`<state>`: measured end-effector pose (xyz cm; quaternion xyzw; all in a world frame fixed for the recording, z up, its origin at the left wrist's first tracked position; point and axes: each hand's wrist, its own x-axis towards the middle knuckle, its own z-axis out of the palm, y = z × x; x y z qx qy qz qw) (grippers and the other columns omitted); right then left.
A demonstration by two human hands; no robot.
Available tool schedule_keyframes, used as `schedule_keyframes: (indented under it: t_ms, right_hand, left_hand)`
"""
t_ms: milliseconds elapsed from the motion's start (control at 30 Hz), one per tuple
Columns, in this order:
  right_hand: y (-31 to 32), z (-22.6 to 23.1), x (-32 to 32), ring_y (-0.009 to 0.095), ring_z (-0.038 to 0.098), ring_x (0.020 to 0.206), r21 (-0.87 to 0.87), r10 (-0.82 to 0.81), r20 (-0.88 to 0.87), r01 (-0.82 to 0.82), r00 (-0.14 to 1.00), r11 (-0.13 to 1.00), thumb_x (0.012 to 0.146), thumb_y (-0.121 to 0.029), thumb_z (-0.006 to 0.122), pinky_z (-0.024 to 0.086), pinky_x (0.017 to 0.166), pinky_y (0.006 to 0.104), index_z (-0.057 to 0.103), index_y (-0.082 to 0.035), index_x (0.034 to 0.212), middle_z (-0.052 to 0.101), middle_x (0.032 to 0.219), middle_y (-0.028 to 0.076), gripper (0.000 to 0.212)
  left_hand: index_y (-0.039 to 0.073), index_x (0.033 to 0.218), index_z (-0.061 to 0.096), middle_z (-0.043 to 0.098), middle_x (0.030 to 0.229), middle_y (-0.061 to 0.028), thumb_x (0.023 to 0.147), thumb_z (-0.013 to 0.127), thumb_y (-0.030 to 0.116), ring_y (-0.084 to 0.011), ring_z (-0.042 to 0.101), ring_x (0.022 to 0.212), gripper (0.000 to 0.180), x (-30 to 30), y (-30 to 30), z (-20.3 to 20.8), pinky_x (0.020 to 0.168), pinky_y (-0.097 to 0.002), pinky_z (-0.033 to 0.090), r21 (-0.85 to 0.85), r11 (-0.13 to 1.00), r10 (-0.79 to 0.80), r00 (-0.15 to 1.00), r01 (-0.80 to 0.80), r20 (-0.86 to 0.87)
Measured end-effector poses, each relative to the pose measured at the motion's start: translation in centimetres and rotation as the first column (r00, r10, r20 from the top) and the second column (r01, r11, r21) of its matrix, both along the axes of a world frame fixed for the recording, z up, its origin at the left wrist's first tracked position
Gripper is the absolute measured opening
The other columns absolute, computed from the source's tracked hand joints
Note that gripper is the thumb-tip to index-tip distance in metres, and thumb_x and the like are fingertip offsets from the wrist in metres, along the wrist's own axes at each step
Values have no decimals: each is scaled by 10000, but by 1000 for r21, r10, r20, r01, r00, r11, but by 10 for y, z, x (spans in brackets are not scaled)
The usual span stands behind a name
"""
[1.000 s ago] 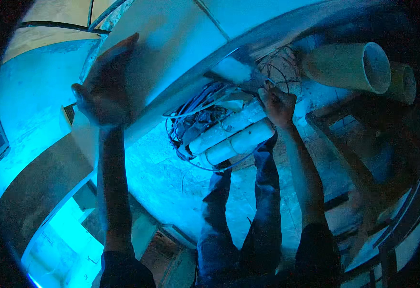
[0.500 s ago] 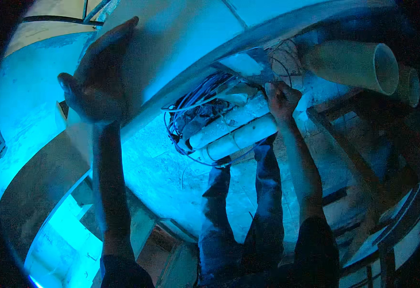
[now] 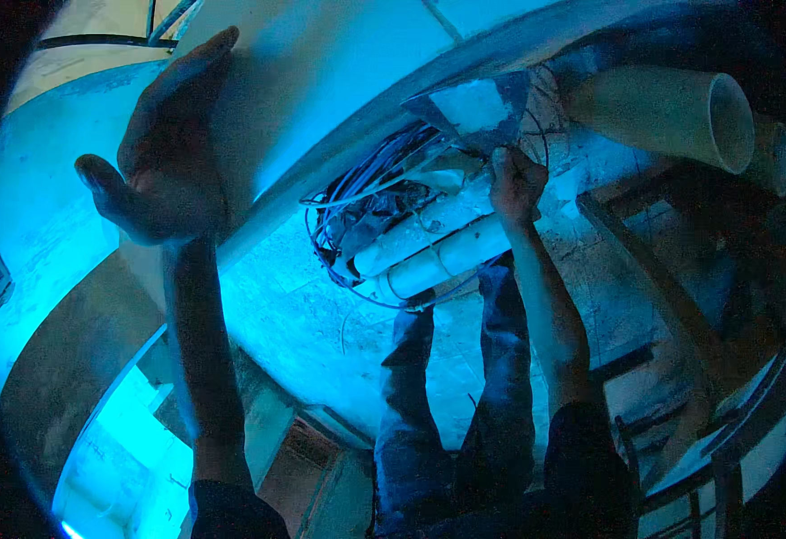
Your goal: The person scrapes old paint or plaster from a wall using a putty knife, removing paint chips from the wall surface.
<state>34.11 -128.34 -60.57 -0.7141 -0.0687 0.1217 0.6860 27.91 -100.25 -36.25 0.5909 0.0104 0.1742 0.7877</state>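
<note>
My left hand [image 3: 170,153] is raised at the upper left, its fingers stretched out and its thumb apart, holding nothing. It is in front of or against a pale, smooth wall surface [image 3: 294,99]; contact cannot be told. My right hand [image 3: 517,184] is closed round the handle end of a flat, wide-bladed trowel [image 3: 481,106]. A pale patch covers the middle of its dark blade. Below the blade lie two long whitish pipes [image 3: 451,256] side by side, with a coil of dark cables [image 3: 370,193] beside them. My fingers hide the trowel's handle.
Two large pale tubes [image 3: 662,112] jut in at the upper right. Under them, dark beams [image 3: 644,269] slant down. A curved ledge [image 3: 87,332] runs at the left, and a metal frame [image 3: 725,485] stands at the lower right. The scene is dim and blue-lit.
My right hand has shifted slightly left and down, and the trowel's blade now shows more of its face. My left hand has moved a little left, still outstretched.
</note>
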Motion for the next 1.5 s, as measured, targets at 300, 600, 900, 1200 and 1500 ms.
schedule_keyframes:
  t_ms: [300,600,900,1200,1500]
  right_hand:
    - [13,29,-19,92,363,536,-1,3,3,-3,1000,1000,890,-237,512,287,476,285,423,-52,561,411,542,-17,388]
    - [33,-15,-54,117,474,581,-185,-46,152,74,987,980,899,-269,485,364,493,290,504,-43,661,486,625,10,329]
    - [39,-26,-82,124,509,659,-339,-62,297,166,953,926,833,-232,610,417,510,345,513,-37,864,520,719,56,221]
    - [18,88,10,144,369,333,719,35,-612,537,790,442,925,-429,386,293,339,250,462,-118,662,419,476,6,414]
    - [18,24,-85,277,538,559,-690,198,180,-19,963,724,821,-181,574,384,440,373,530,-39,918,553,642,99,178]
  left_hand:
    - [-174,1211,395,348,1288,-356,775,228,703,-462,300,1249,994,1,-9,0,1073,-518,154,-188,974,-111,990,125,85]
    - [-172,1211,397,370,1274,-353,774,200,714,-443,329,1241,1007,2,-19,6,1075,-496,174,346,900,328,934,-264,-142]
    - [-102,1136,522,513,1171,-287,798,200,724,-395,444,1163,949,3,-13,-9,1021,-467,280,206,959,211,976,-195,-57]
    - [-128,1159,480,478,1202,-282,828,242,671,-391,421,1164,897,-12,-7,-4,1042,-469,225,172,946,300,941,-273,-158]
    - [-101,1114,538,540,1153,-254,829,220,688,-358,482,1128,897,-2,-8,-4,1016,-432,295,234,933,308,942,-273,-131]
